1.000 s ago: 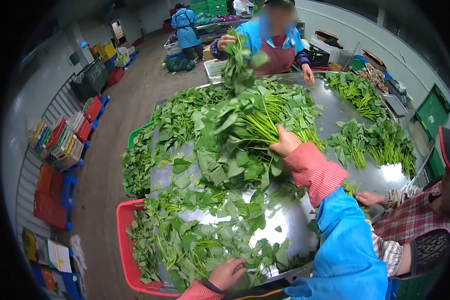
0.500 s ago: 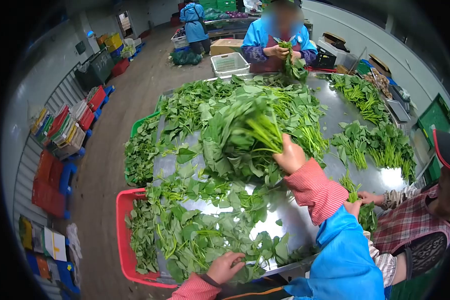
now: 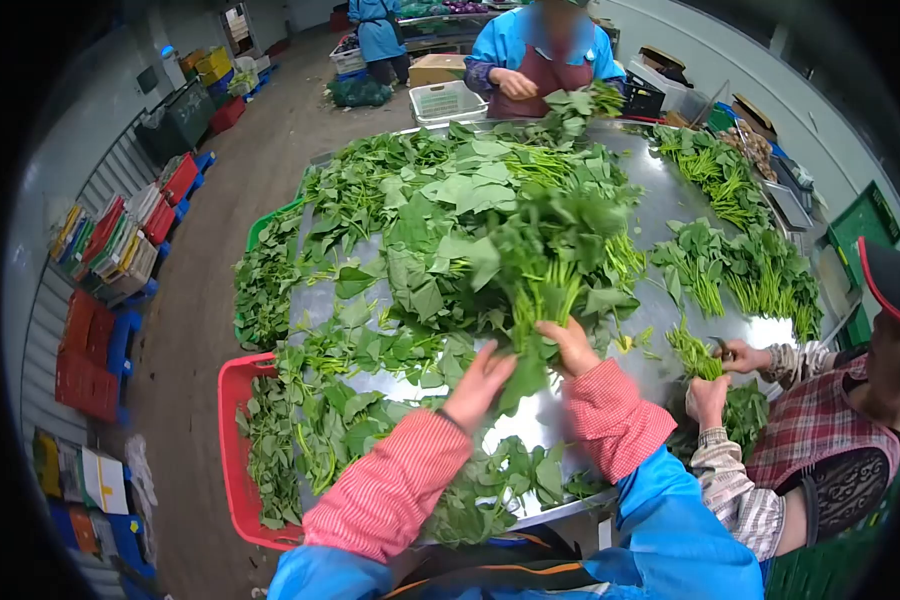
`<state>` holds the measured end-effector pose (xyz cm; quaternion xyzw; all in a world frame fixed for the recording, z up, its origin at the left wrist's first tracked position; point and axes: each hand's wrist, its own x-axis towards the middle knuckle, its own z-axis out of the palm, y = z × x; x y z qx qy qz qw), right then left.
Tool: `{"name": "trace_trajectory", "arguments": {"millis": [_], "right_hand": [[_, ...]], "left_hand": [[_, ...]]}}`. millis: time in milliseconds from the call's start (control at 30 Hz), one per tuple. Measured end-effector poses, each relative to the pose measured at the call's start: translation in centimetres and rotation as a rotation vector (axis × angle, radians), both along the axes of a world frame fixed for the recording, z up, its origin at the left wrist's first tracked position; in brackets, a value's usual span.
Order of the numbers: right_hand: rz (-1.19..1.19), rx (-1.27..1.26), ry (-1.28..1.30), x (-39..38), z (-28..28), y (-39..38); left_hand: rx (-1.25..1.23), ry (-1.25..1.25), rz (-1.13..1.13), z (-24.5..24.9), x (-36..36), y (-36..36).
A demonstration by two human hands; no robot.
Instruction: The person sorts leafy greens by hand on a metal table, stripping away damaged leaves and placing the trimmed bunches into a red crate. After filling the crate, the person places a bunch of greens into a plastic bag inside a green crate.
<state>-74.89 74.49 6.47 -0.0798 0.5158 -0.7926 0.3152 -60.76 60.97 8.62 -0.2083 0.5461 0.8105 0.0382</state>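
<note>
A bunch of leafy green stems (image 3: 550, 290) is held by my right hand (image 3: 570, 346), its leaves pointing away from me over the metal table (image 3: 660, 190). My left hand (image 3: 482, 380) is at the left side of the bunch, beside its lower leaves, with the fingers partly hidden. Beyond the bunch spreads a large heap of greens (image 3: 460, 180). Looser leaves (image 3: 360, 420) lie on the near left part of the table, below and left of my left hand.
At the right a co-worker's hands (image 3: 715, 390) hold another bunch. Across the table stands a second person (image 3: 540, 60) with greens. A red crate (image 3: 232, 450) and a green crate (image 3: 255, 235) adjoin the left edge. Bundles (image 3: 770, 280) lie at the right.
My right hand has lowered the bunch and turned it more upright. My left hand has moved up and right from the near edge to the bunch. The person opposite has moved a bunch sideways.
</note>
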Motion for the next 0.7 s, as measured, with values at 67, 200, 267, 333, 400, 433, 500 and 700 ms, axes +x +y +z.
{"name": "trace_trajectory", "arguments": {"millis": [67, 200, 267, 333, 400, 433, 500, 700], "right_hand": [[-0.048, 0.173, 0.173, 0.9, -0.3, -0.3], [-0.067, 0.328, 0.377, 2.9, 0.0, 0.7], [-0.057, 0.366, 0.442, 3.6, -1.3, 1.7], [-0.065, 0.443, 0.522, 4.8, -1.3, 2.2], [-0.08, 0.531, 0.634, 5.4, -1.7, 2.1], [-0.061, 0.536, 0.603, 5.3, -1.9, 2.2], [-0.07, 0.503, 0.588, 5.1, -1.7, 2.1], [-0.05, 0.887, 0.748, 9.1, 4.6, 0.8]], "left_hand": [[-0.009, 0.017, 0.101, -1.2, -2.5, 0.9], [0.307, 0.009, 0.288, -4.8, -5.4, 0.6], [0.281, 0.012, 0.354, -5.3, -6.1, 0.7], [0.245, 0.0, 0.366, -4.7, -6.6, 0.9], [0.2, -0.025, 0.326, -3.8, -7.0, 1.3], [0.178, -0.038, 0.305, -3.6, -6.9, 1.6], [0.151, 0.034, 0.243, -5.3, -7.2, 1.4], [0.36, -0.033, 0.15, -6.2, -2.7, 1.7]]}}
